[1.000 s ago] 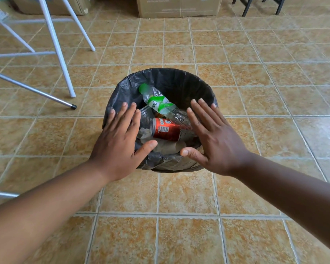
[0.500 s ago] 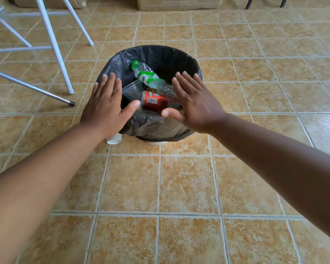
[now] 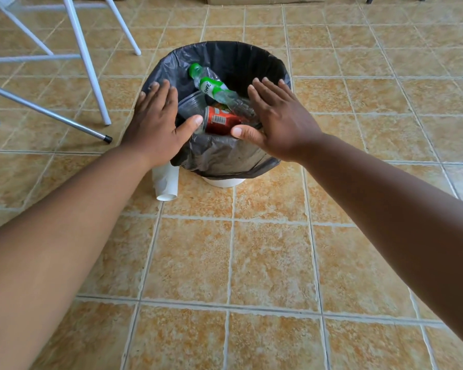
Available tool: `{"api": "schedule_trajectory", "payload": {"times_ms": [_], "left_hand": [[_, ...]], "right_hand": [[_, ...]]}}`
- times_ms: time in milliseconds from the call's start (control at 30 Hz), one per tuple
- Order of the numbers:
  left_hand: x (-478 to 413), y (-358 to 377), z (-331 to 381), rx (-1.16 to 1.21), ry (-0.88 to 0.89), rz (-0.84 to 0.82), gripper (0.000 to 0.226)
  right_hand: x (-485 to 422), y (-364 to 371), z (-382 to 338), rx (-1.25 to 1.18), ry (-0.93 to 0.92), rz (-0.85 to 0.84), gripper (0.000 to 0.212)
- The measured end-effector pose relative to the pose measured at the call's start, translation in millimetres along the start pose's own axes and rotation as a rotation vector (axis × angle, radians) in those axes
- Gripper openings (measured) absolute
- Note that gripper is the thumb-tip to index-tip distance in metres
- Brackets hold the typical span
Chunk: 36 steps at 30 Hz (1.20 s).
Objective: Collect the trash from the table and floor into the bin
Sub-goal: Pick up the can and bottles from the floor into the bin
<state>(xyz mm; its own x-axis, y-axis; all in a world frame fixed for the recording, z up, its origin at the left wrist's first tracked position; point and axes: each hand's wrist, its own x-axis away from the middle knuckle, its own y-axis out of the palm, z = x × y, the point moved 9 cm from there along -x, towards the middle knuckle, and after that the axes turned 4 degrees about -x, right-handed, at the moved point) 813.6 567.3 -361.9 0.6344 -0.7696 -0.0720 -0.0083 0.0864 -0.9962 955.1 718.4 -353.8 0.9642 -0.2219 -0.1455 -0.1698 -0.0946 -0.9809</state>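
Both palms flat, fingers straight, empty: left hand (image 3: pixel 155 124) and right hand (image 3: pixel 278 121) above round bin with black plastic liner (image 3: pixel 225 54). Inside: red metal can (image 3: pixel 222 120), clear green-capped plastic bottle (image 3: pixel 211 86). White paper cup (image 3: pixel 166 182) lies on tiled floor (image 3: pixel 265 249) just beside bin. Next move, I think: left hand grasps it, drops it in.

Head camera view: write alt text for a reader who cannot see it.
The left hand and right hand hover open over a black-lined bin on a tiled floor. Inside lie a green-capped bottle and a red can; a white cup lies on the floor beside it.
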Motion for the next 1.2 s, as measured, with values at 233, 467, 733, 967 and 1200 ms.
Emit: {"api": "schedule_trajectory", "payload": {"times_ms": [233, 467, 733, 967, 1200], "left_hand": [[-1.5, -0.3, 1.6, 0.0, 0.009, 0.018, 0.087], [1.3, -1.7, -4.0, 0.118, 0.033, 0.051, 0.08], [34.1, 29.9, -92.5, 0.553, -0.495, 0.388, 0.059], [53.4, 142.9, -124.0, 0.267, -0.663, -0.2, 0.062], [64.4, 187.0, -122.8, 0.229, -0.714, -0.37, 0.08]], "right_hand": [[-0.7, -0.5, 1.1, -0.008, -0.007, 0.039, 0.109], [-1.5, -0.7, 1.2, 0.002, -0.005, 0.059, 0.104], [0.8, -0.7, -0.5, -0.007, -0.03, 0.09, 0.096], [-0.4, 0.0, 0.0, -0.011, -0.033, 0.129, 0.096], [-1.4, 0.5, 0.5, -0.03, -0.042, 0.167, 0.099]]}}
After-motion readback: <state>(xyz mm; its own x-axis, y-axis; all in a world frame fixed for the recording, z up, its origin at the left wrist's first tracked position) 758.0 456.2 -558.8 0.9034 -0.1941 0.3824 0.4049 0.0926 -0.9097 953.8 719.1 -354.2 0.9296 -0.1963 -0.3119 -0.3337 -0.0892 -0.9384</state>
